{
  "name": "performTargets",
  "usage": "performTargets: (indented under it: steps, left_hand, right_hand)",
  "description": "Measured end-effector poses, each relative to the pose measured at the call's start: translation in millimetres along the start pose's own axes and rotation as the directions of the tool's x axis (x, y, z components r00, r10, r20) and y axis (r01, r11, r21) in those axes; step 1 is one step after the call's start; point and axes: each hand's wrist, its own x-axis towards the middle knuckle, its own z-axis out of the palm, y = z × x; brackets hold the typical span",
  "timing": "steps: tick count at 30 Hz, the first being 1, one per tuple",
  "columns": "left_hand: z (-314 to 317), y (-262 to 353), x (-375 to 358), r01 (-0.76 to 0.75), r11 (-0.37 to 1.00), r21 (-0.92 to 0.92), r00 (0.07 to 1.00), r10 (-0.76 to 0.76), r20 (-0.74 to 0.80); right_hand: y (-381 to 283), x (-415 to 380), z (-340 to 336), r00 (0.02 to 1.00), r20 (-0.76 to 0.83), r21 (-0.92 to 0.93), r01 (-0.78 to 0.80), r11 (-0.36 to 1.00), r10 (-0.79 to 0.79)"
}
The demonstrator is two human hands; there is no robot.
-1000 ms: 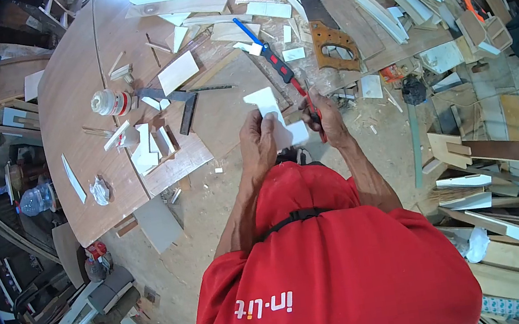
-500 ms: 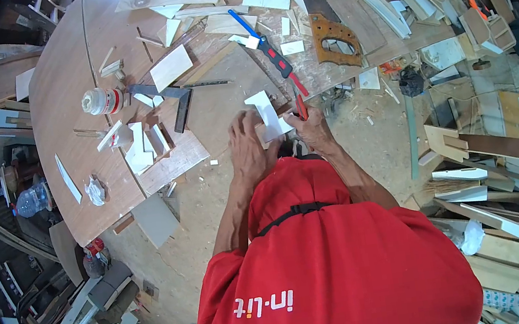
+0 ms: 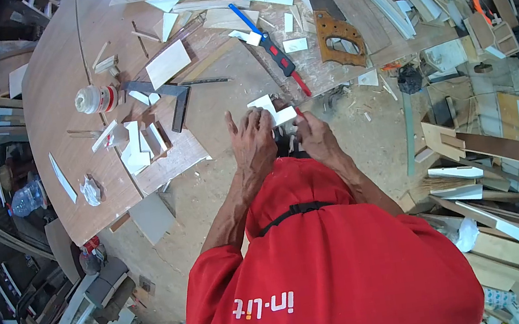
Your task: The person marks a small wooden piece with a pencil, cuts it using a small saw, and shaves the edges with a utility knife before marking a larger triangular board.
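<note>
My left hand (image 3: 253,142) is at the table's front edge, its fingers closed on a white piece (image 3: 272,110), with the thumb side partly hidden. Just right of it, my right hand (image 3: 317,137) is closed round a red-handled tool (image 3: 299,114), most of which is hidden in the fist. The tool's tip lies by the white piece. Beyond the hands, a blue and grey tool with red parts (image 3: 275,54) rests on the table, beside a handsaw (image 3: 339,38) with a wooden handle. A black square (image 3: 181,108) and a pale block (image 3: 168,64) lie further left.
The wooden table (image 3: 55,78) carries a glue jar (image 3: 96,99), a small box of white offcuts (image 3: 136,149), crumpled plastic (image 3: 90,190) and long strips. Stacked wood (image 3: 499,214) fills the right side. A plastic bottle (image 3: 28,198) is at the left.
The white piece has turned and now shows a broad end toward the right hand. My left hand has shifted slightly right, and my right hand has moved a little down and right with the red-handled tool.
</note>
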Motion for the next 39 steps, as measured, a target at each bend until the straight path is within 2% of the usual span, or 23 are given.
performTargets:
  steps: [1, 3, 4, 7, 9, 10, 14, 17, 19, 20, 22, 26, 29, 31, 34, 39]
  left_hand:
    - [-2.5, -0.6, 5.0, 0.043, 0.998, -0.035, 0.999, -0.043, 0.016]
    - [-6.7, -6.3, 16.7, 0.08, 0.995, -0.068, 0.996, -0.077, 0.041]
    - [-7.1, -12.7, 23.7, 0.086, 0.991, -0.098, 0.996, -0.082, 0.039]
    - [-20.3, -22.8, 45.5, 0.046, 0.992, -0.12, 0.998, -0.04, 0.049]
    - [-24.2, -25.3, 54.8, 0.183, 0.954, -0.24, 0.969, -0.133, 0.208]
    - [-23.0, -26.9, 56.3, 0.139, 0.959, -0.247, 0.98, -0.096, 0.176]
    - [-20.1, -31.6, 56.2, 0.09, 0.947, -0.308, 0.983, -0.034, 0.181]
    - [-19.1, -33.1, 60.4, 0.078, 0.958, -0.275, 0.979, -0.021, 0.205]
    - [-21.0, -33.4, 60.9, 0.079, 0.953, -0.292, 0.983, -0.025, 0.184]
    - [-21.3, -33.7, 61.1, 0.074, 0.955, -0.287, 0.981, -0.018, 0.193]
    - [-22.0, -32.6, 61.3, 0.078, 0.94, -0.333, 0.982, -0.014, 0.19]
    - [-25.2, -31.7, 63.0, 0.093, 0.958, -0.269, 0.972, -0.029, 0.233]
    - [-28.0, -25.0, 64.3, 0.07, 0.959, -0.274, 0.979, -0.013, 0.203]
    - [-31.3, -21.7, 63.1, 0.04, 0.955, -0.293, 0.986, 0.01, 0.169]
    - [-28.9, -24.2, 62.2, 0.054, 0.953, -0.297, 0.985, -0.002, 0.175]
    - [-30.2, -22.3, 65.1, 0.035, 0.959, -0.28, 0.985, 0.015, 0.172]
  right_hand:
    - [-7.0, 0.2, -0.2, 1.0, -0.005, 0.003, -0.006, 1.0, 0.006]
    - [-27.2, 3.2, 0.5, 1.0, 0.017, -0.225, 0.017, 0.974, -0.013]
    - [-19.9, 6.6, 5.0, 0.999, 0.028, -0.265, 0.039, 0.963, -0.032]
    - [-30.3, 15.1, 7.7, 0.998, 0.055, -0.361, 0.026, 0.932, -0.007]
    - [-43.4, 17.8, 7.3, 0.999, 0.054, -0.377, 0.018, 0.926, 0.002]
    - [-47.1, 18.4, 8.5, 0.998, 0.061, -0.399, 0.019, 0.917, 0.005]
    - [-36.6, 18.6, 18.3, 0.999, 0.019, -0.4, 0.037, 0.916, -0.032]
    - [-17.1, 25.3, 26.1, 0.999, 0.011, -0.28, 0.037, 0.959, -0.035]
    - [-36.5, 18.2, 22.8, 0.996, -0.009, -0.287, 0.086, 0.954, -0.092]
    - [-32.2, 18.2, 25.1, 0.996, -0.015, -0.278, 0.079, 0.957, -0.087]
    - [-21.2, 17.6, 29.3, 0.981, -0.048, -0.261, 0.168, 0.951, -0.186]
    - [-25.3, 16.3, 25.9, 0.992, -0.014, -0.241, 0.119, 0.963, -0.126]
    - [-28.3, 18.3, 27.1, 0.98, -0.058, -0.319, 0.161, 0.934, -0.189]
    - [-15.2, 23.5, 25.0, 0.994, -0.014, -0.23, 0.101, 0.968, -0.107]
    - [-40.7, 19.7, 18.7, 0.996, -0.008, -0.293, 0.083, 0.952, -0.09]
    - [-18.9, 31.3, 25.7, 0.999, -0.01, -0.262, 0.048, 0.964, -0.053]
